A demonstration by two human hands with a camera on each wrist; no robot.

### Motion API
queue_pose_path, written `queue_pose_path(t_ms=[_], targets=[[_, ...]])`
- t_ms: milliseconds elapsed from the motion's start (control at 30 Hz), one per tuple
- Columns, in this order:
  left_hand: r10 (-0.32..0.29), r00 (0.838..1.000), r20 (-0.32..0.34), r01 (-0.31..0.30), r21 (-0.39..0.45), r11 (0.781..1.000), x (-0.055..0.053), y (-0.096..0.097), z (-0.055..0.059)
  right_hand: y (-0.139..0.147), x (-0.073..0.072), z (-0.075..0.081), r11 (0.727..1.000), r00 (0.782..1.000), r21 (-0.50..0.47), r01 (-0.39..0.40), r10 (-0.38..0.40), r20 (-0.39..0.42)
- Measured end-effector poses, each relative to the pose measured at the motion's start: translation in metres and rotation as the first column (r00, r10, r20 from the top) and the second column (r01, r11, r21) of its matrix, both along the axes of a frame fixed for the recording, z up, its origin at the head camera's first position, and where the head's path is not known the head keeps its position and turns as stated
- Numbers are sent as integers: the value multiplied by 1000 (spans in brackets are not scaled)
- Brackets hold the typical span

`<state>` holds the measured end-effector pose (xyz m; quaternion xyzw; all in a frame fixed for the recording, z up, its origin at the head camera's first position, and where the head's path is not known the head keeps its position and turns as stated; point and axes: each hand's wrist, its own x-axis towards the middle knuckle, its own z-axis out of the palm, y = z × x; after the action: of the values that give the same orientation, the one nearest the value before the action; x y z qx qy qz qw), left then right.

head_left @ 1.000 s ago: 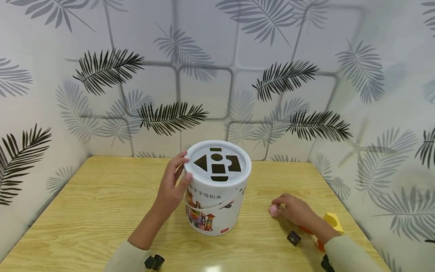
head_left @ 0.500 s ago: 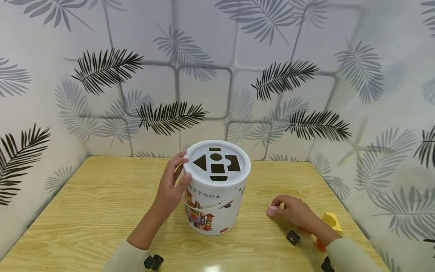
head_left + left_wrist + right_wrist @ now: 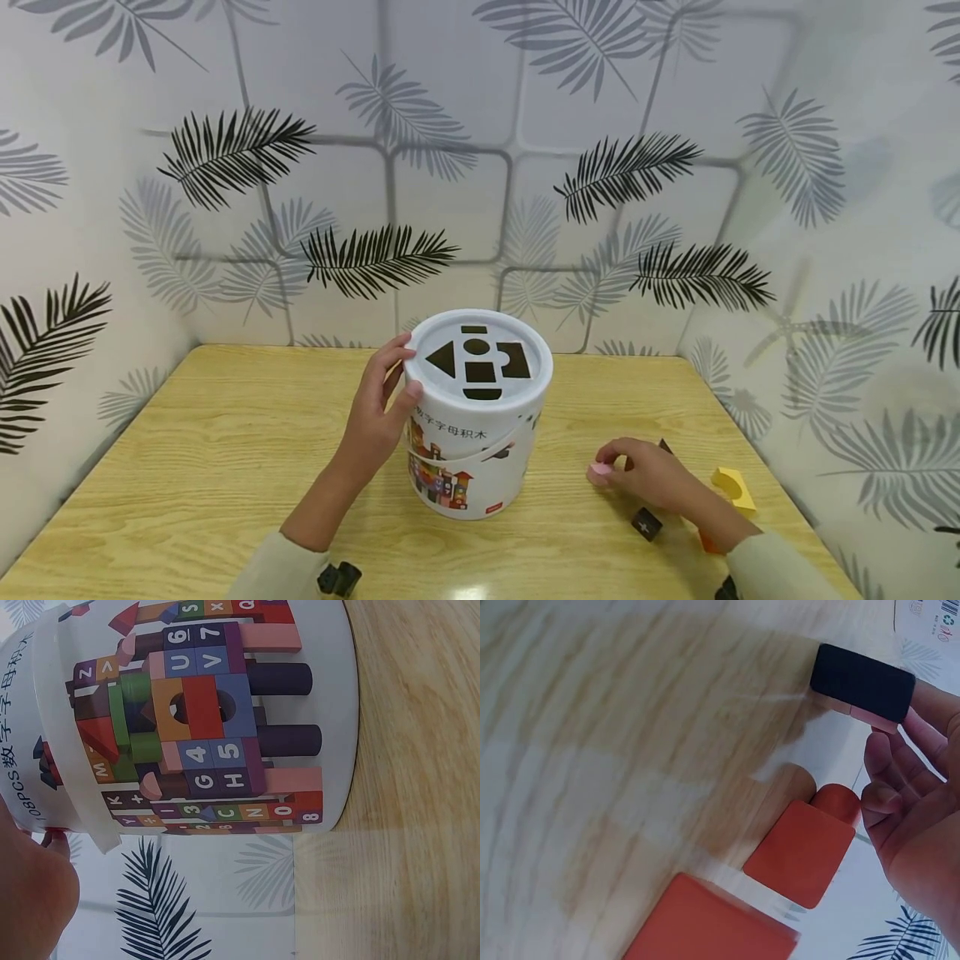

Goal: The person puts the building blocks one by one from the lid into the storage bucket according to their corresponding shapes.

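Note:
A white lidded toy-block bucket [image 3: 480,454] with a printed block castle stands upright on the table. Its lid [image 3: 450,383] has several shaped cut-outs. My left hand [image 3: 380,408] grips the bucket's upper left side, fingers over the rim and thumb on the wall. In the left wrist view the print and a white handle strap [image 3: 64,727] fill the bucket's side. Low over the table on the right, my right hand [image 3: 651,477] pinches a small pink block [image 3: 598,473] between thumb and fingers. In the right wrist view a black block [image 3: 862,682] in front hides most of it.
A dark block with a plus sign [image 3: 647,524] lies just below the right hand. Further right are a yellow block with a round cut [image 3: 735,490] and an orange block [image 3: 710,542], partly behind the wrist. A dark pointed block [image 3: 665,447] shows behind the hand.
My right hand has shifted slightly toward me with the pink block, moving a little left as well. A dark pointed block now shows behind it. The left hand keeps its grip on the bucket.

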<state>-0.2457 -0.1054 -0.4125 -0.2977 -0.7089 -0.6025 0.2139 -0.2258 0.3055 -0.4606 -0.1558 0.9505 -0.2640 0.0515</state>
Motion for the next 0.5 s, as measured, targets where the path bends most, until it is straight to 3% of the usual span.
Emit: queue_pose_path(t_ms=[300,500], targets=[[6,1000,-9,-6,-1,1000,0,0,-1,3,3,0,999,1000,-42,-10,11,15],[3,1000,-6,-3,8,1000,-1,0,-1,-2,7,15,996,1000,-88,5,-4,3]])
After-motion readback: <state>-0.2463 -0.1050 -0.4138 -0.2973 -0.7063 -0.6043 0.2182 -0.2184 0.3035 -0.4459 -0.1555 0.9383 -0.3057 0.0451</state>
